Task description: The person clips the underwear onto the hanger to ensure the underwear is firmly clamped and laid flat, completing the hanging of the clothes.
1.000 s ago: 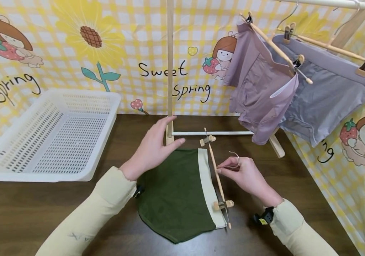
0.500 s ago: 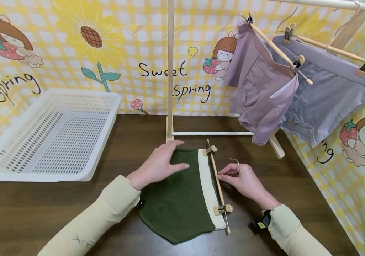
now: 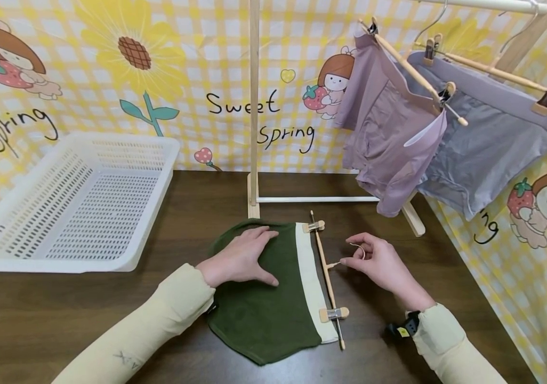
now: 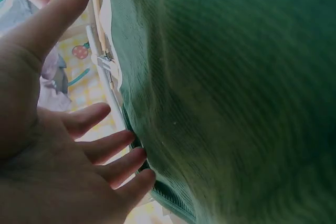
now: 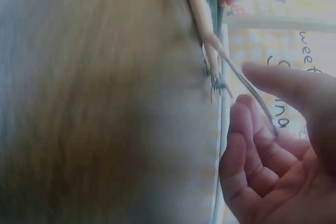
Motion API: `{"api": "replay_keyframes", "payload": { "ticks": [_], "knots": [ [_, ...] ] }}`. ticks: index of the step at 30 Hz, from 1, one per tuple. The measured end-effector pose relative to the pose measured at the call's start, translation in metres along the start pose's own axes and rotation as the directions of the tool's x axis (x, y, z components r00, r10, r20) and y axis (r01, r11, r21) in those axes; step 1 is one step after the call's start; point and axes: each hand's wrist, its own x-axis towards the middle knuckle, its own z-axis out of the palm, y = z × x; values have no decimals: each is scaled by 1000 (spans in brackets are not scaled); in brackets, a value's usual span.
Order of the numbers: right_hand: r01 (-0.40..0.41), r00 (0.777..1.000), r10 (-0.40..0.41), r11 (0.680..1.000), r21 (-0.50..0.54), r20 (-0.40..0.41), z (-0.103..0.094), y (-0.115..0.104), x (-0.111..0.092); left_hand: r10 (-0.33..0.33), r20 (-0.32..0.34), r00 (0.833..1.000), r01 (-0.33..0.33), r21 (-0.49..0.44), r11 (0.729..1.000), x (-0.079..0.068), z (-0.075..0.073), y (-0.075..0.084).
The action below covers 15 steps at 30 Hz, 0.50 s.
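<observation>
A dark green garment [image 3: 283, 314] with a white waistband [image 3: 308, 266] lies flat on the table. Along that band runs a wooden clip hanger [image 3: 330, 290], with an upper clip [image 3: 314, 226] and a lower clip [image 3: 335, 314] at the fabric. My left hand [image 3: 242, 258] lies over the garment's left half, fingers spread and thumb apart. To the right of the band, my right hand [image 3: 376, 264] holds the hanger's metal hook [image 5: 252, 88] between thumb and curled fingers. In the left wrist view the green fabric [image 4: 226, 87] fills most of the picture beside the straight fingers.
A white perforated basket [image 3: 131, 256] stands at the left. Behind is a rack with a wooden post [image 3: 254, 106] and a low white bar [image 3: 316, 199]. Mauve shorts [image 3: 388, 117] and grey shorts [image 3: 484, 133] hang at the right on clip hangers.
The left hand has come down and toward me onto the garment. The hanger's upper clip has shifted toward me onto the waistband. The right hand has slid right, off the hanger's bar, along the hook.
</observation>
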Motion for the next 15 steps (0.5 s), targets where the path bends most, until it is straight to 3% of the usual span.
{"api": "replay_keyframes", "payload": {
  "ticks": [7,15],
  "knots": [
    [13,999,-8,993,-114,46,-6,3,4,-16,87,996,7,106,994,-1,3,2],
    [10,997,6,977,-214,77,-6,8,10,-22,100,995,9,134,991,-3,5,2]
  ]
}}
